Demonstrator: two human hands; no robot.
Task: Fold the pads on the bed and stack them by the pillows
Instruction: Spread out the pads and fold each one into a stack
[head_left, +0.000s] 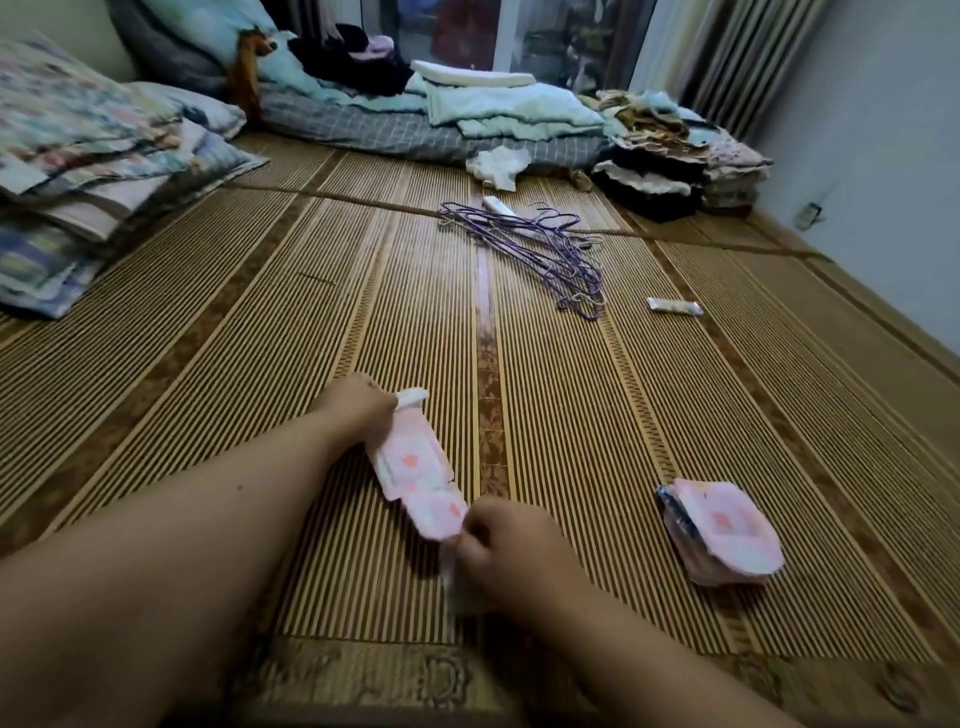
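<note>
the left hand (358, 402) pinches the far end of the pad (413, 467) and the right hand (506, 540) its near end, low on the bed (260, 338), well apart from the pillows (104, 171); it looks light, soft and floppy, best held by its ends.

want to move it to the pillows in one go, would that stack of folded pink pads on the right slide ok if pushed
Probably not. The stack of folded pads looks soft, with uneven, layered edges, so a push would likely shear it apart. The ribbed mat may snag its bottom layer. It looks light enough to lift whole.
</note>
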